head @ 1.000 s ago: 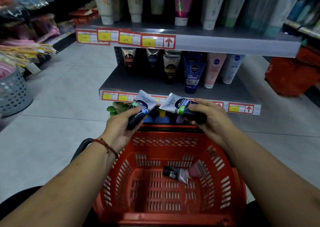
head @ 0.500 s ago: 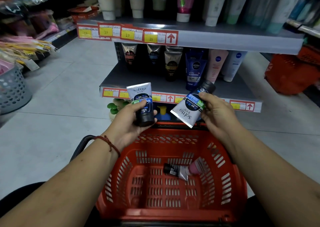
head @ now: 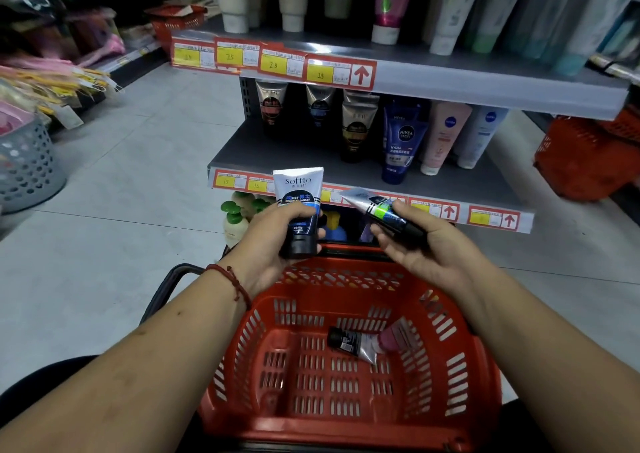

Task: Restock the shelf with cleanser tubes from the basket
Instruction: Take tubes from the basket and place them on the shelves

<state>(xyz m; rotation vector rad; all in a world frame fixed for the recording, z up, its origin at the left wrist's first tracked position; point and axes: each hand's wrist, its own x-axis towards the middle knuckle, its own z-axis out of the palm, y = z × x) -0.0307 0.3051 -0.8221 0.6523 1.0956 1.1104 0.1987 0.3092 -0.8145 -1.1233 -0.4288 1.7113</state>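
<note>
My left hand grips a white and black Softto cleanser tube, held upright with its black cap down. In my right hand lies a second Softto tube, on its side with the crimped end pointing left and the thumb over it. Both hands hover above the far rim of the red basket. Inside the basket lie a black-capped tube and a pink tube. The grey middle shelf just beyond holds standing tubes at its back.
Nivea tubes and brown tubes stand on the middle shelf; taller tubes line the shelf above. Green-capped bottles sit on the lowest level. A grey basket is at the left, another red basket at the right.
My left hand has turned its tube upright and raised it slightly. My right hand has rotated its tube from cap-up to lying sideways with the cap toward the right.
</note>
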